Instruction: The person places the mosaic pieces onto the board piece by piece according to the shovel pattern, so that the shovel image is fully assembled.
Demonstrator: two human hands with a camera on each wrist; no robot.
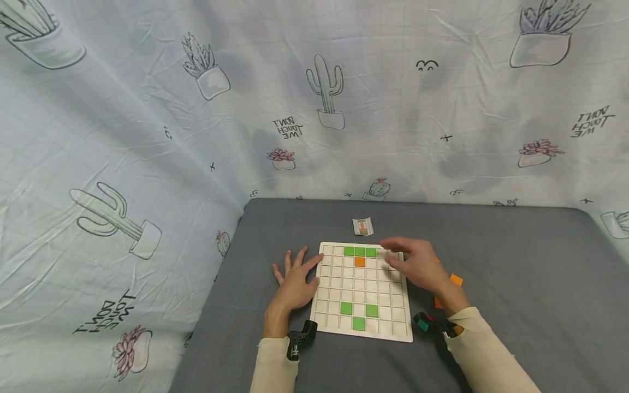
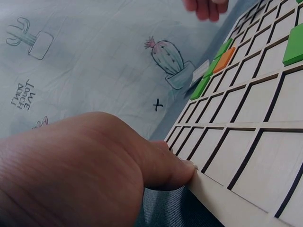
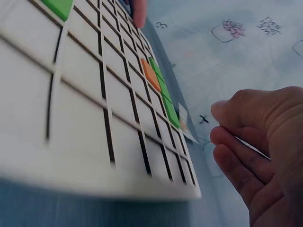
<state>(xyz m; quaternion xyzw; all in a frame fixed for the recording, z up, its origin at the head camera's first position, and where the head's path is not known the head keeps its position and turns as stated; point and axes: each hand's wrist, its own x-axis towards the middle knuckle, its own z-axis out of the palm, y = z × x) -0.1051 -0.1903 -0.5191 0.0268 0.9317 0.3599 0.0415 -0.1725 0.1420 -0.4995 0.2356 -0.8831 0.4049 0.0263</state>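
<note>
Orange tiles (image 1: pixel 456 280) partly behind right hand (image 1: pixel 417 264)

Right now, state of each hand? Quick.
Left hand: open, fingers spread, touching the board at its left edge.
Right hand: open, fingers loosely bent near the board's far right corner, nothing visible in it.

The left grip (image 1: pixel 296 288), fingers spread, is touching the board's (image 1: pixel 336 283) left edge while the right grip (image 1: pixel 419 265), loosely bent, is hovering above its far right corner.
</note>
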